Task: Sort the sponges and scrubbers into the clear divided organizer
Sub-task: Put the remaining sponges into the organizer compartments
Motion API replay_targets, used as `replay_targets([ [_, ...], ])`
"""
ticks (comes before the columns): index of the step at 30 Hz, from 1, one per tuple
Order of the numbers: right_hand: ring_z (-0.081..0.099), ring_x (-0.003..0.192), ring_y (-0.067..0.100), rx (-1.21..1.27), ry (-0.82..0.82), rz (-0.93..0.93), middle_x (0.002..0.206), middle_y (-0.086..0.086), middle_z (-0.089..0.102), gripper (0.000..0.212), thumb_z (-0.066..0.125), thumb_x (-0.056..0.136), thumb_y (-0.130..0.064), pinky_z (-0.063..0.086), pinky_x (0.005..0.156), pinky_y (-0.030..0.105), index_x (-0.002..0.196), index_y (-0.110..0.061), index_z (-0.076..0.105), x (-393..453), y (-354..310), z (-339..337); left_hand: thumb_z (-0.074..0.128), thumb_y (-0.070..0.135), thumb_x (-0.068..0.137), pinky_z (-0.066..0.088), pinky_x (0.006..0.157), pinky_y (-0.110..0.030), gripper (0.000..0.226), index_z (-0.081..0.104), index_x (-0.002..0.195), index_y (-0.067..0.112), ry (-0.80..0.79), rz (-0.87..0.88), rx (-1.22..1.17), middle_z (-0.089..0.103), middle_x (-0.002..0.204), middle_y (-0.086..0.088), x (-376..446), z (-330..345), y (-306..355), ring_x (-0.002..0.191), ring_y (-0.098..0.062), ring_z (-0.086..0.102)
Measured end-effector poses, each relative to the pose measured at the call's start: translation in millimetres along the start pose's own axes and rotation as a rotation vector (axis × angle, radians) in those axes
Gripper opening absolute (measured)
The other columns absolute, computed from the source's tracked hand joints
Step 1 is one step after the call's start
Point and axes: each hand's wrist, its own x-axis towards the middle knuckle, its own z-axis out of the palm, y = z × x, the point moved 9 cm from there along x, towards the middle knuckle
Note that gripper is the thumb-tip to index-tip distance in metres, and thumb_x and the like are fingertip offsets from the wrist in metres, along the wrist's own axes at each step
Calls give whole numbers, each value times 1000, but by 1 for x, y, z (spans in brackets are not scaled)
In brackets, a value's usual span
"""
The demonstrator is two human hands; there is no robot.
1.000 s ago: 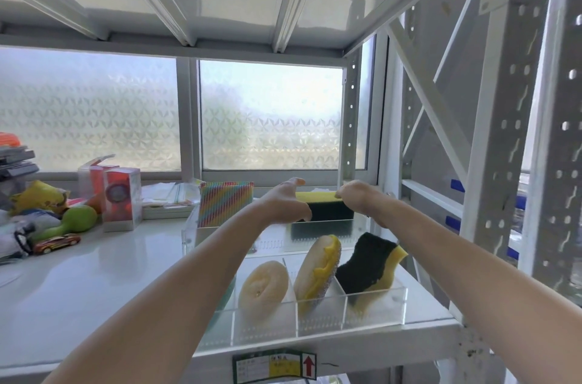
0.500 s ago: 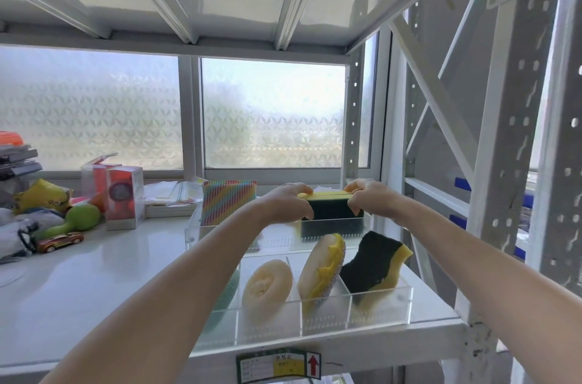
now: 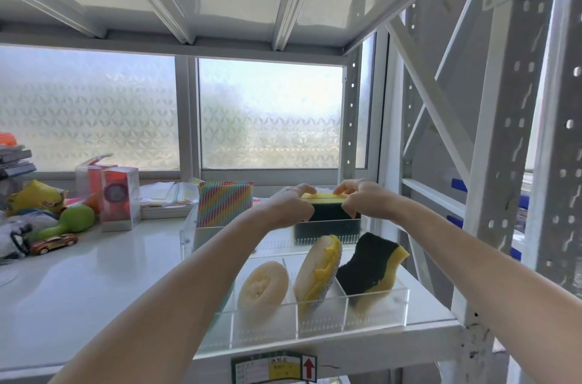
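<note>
Yellow sponge (image 3: pixel 324 205), pinched between left hand (image 3: pixel 291 205) and right hand (image 3: pixel 362 199), might snag the organizer (image 3: pixel 374 308) wall seemingly just below.

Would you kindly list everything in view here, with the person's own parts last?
organizer: 1, clear, shelf front right
round scrubber: 1, cream, front compartment
mesh sponge: 1, yellow-silver, front middle
curved sponge: 1, black-yellow, front right
block sponge: 1, yellow-green, over rear compartment
striped pad: 1, rainbow, rear left
boxes: 2, red, shelf left
toy car: 1, red, left
left hand: grip on block sponge
right hand: same
</note>
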Motion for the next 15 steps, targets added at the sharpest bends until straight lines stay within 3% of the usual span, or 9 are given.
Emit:
replay_targets([
  [4,47,84,12,-33,-6,10,109,8,50,44,51,78,-7,40,66,23,120,-20,51,1,2,4,43,7,83,37,87,-30,58,37,136,29,-25,-12,-3,29,141,-9,4,6,-2,117,-26,37],
  [9,50,104,22,-24,-24,0,119,8,51,50,54,72,-7,46,84,31,120,-22,50,0,0,1,41,11,81,34,106,-43,59,34,137,29,-1,-13,12,29,140,-9,5,5,-3,124,-31,35],
  [15,52,102,19,2,-9,-47,119,5,53,51,52,76,-4,47,84,28,124,-22,52,-3,-3,0,38,14,85,30,109,-43,58,31,141,29,3,-23,58,27,142,-6,4,7,-3,127,-30,33],
])
